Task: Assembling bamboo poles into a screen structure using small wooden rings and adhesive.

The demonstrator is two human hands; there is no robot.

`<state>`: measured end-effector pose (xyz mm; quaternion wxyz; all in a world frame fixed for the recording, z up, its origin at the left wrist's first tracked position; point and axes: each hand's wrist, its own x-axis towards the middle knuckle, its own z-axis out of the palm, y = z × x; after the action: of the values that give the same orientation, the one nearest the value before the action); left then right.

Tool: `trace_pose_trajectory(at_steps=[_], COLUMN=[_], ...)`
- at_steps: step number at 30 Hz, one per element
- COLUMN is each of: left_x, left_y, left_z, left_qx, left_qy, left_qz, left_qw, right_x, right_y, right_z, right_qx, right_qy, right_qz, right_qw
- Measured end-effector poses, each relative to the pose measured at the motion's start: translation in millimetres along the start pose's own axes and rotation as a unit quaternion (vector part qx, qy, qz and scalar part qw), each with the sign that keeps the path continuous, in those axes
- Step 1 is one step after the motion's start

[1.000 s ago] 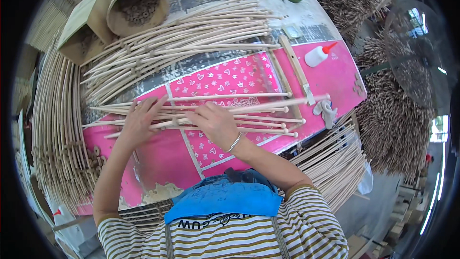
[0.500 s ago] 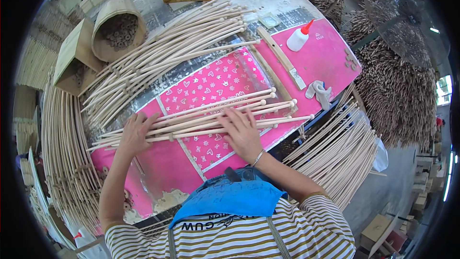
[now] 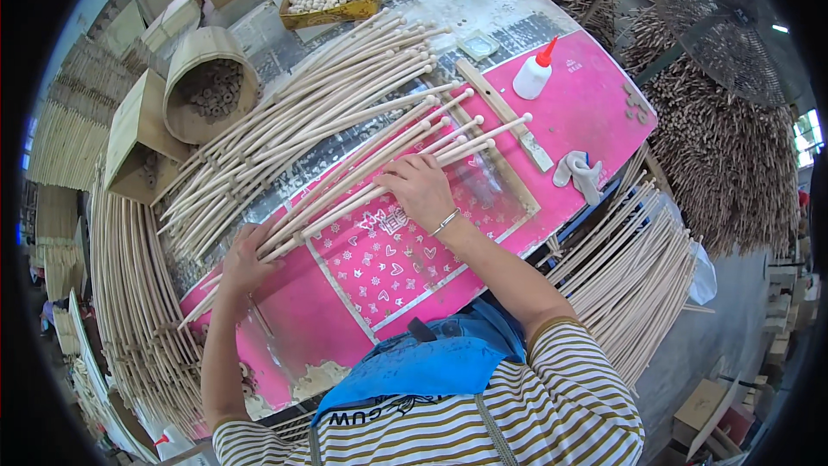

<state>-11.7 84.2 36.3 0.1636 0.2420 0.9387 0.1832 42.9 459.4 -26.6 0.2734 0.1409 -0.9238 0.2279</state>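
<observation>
A loose bundle of pale wooden sticks with round ball ends (image 3: 345,210) lies slanting over the pink tabletop, its ball ends toward the far right. My left hand (image 3: 247,262) is closed around the sticks near their plain ends. Over the upper part of the bundle, my right hand (image 3: 419,192) curls its fingers around the sticks from the near side. Just beyond the bundle rests a large pile of similar ball-ended sticks (image 3: 293,112), several with small rings near the lower ends.
A wooden bucket (image 3: 185,56) and a wooden box (image 3: 129,138) hold rings at left. Farther back is a yellow tray (image 3: 332,15) of wooden balls. A glue bottle (image 3: 532,78), wooden bar (image 3: 504,112) and glove (image 3: 578,174) lie right. Plain sticks (image 3: 634,267) are stacked at lower right.
Both hands have shifted the bundle away from me toward the pile, and it now slants more steeply. My right hand has gone from lying spread on the sticks to curling around them.
</observation>
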Motion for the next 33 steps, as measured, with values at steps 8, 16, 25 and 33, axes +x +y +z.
trace_pose_trajectory(at_steps=[8, 16, 25, 33], left_x=[12, 23, 21, 54], left_y=[-11, 4, 12, -4], left_z=[-14, -11, 10, -10], left_qx=[-0.093, -0.066, -0.050, -0.233], left_qy=[-0.036, -0.015, 0.061, -0.087], left_qz=[-0.012, 0.056, 0.080, -0.011], left_qw=[0.995, 0.996, 0.994, 0.969], right_x=[-8, -34, -71, -63], right_y=[4, -23, -68, -67], right_z=[-15, -59, -38, -32], right_qx=[0.033, 0.025, 0.168, 0.214], right_qy=[-0.052, -0.101, -0.224, -0.162], right_qz=[-0.056, -0.048, -0.058, 0.000], right_qw=[0.997, 0.993, 0.958, 0.963])
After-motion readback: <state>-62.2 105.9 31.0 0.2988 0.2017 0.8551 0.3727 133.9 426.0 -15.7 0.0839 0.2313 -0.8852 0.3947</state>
